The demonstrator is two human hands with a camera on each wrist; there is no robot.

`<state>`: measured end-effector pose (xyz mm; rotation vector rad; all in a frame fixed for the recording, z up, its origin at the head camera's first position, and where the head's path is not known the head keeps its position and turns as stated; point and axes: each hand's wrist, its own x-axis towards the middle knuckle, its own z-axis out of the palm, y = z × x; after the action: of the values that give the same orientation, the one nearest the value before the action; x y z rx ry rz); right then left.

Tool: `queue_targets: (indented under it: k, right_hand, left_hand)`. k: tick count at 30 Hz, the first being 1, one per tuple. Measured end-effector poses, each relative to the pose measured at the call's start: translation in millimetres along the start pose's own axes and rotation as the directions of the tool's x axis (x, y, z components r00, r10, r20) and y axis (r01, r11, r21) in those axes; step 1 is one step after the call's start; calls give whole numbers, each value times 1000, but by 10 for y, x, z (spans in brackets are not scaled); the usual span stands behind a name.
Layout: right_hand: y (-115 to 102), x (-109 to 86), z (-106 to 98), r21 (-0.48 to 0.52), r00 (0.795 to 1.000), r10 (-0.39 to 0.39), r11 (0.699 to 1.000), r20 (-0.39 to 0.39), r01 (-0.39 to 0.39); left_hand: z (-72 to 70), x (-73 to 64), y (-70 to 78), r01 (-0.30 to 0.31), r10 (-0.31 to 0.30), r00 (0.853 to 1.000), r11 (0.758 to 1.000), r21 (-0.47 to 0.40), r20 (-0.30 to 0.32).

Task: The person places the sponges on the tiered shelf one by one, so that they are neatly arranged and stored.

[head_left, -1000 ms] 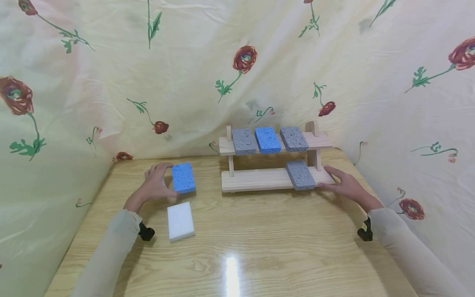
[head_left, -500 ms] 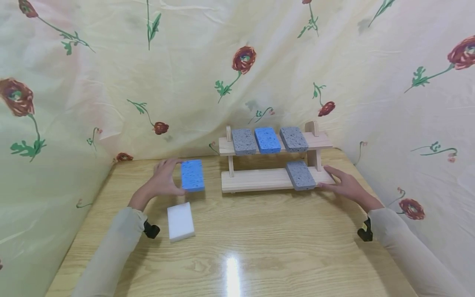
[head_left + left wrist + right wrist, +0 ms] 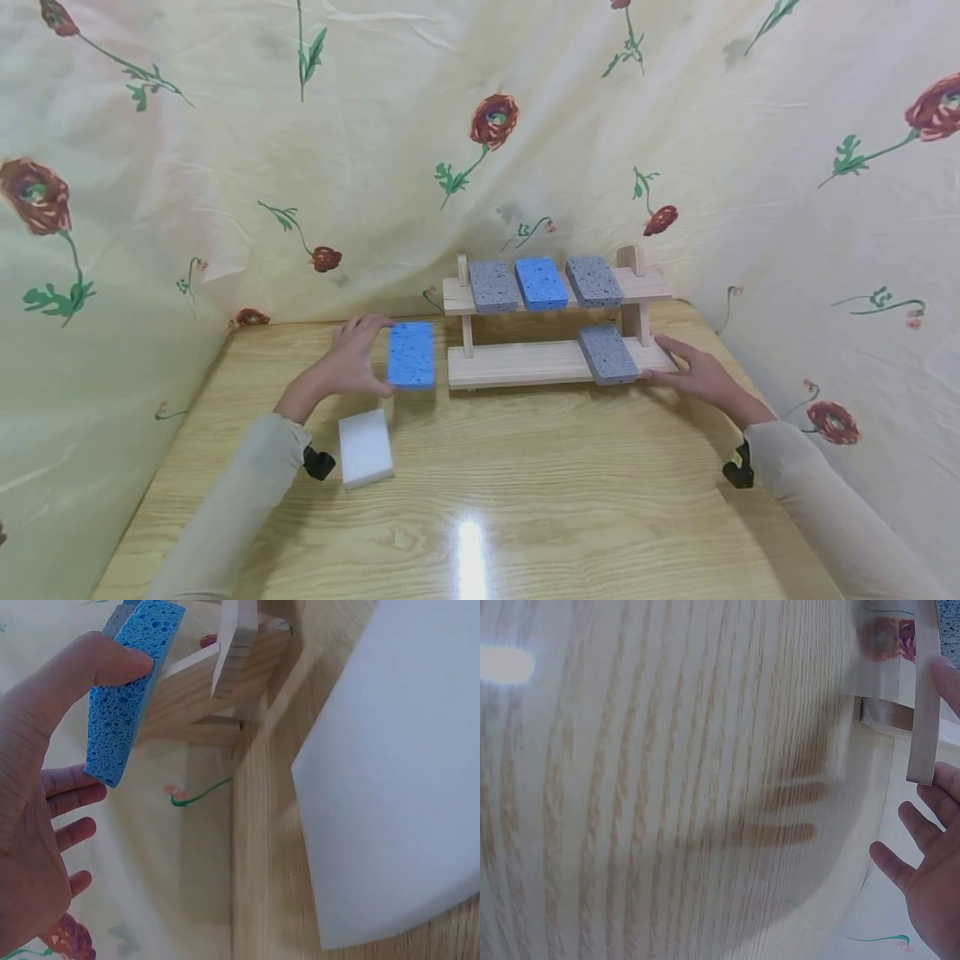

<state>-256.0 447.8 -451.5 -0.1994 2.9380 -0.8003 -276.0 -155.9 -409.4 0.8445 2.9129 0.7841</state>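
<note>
Table (image 3: 525,467): lies under the rack (image 3: 635,323) and spreads out in front of it.
Rack: wooden, with a lower shelf (image 3: 517,364) and a top shelf (image 3: 647,284); it looks light, so steadying it seems wise.
Left hand (image 3: 348,364): just left of the rack, pinching a blue sponge by opposite edges between thumb and first fingertips, the other fingers loose and apart. A gentle edge grip should do; squeezing could bend the sponge.
Right hand (image 3: 697,375): at the rack's right end, thumb and forefinger pinching the lower shelf's end, the remaining fingers spread. Best to brace without pulling or tipping.
White block (image 3: 365,448): on the table, front-left of the rack, near the left wrist; worth keeping the wrist off it.
Upper sponges: grey (image 3: 493,286), blue (image 3: 541,283), grey (image 3: 594,281), in a row on the rack's top shelf; their small gaps make a fair spacing guide.
Lower grey sponge (image 3: 607,354): toward the rack's right end, just beside the right thumb, which could nudge it.
Held blue sponge (image 3: 410,356): off the table, left of the rack and apart from it; carry it level and clear of the left upright (image 3: 467,335).
</note>
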Motion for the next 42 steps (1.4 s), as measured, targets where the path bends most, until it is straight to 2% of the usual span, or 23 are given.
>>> queue_targets:
  k: [8, 23, 30, 42]
  right_hand:
    - [-15, -6, 2, 2, 1000, -3, 1000, -6, 3]
    - [5, 2, 8, -2, 1000, 9, 1000, 5, -9]
    - [1, 3, 5, -2, 1000, 13, 1000, 16, -13]
    - [19, 10, 5, 4, 1000, 16, 1000, 13, -16]
  left_hand:
    - [25, 41, 109, -18, 18, 1000, 999, 34, 14]
    - [130, 162, 232, -73, 72, 997, 997, 27, 34]
    - [216, 241, 263, -105, 103, 994, 994, 38, 39]
    - [379, 374, 338, -107, 105, 993, 993, 42, 54]
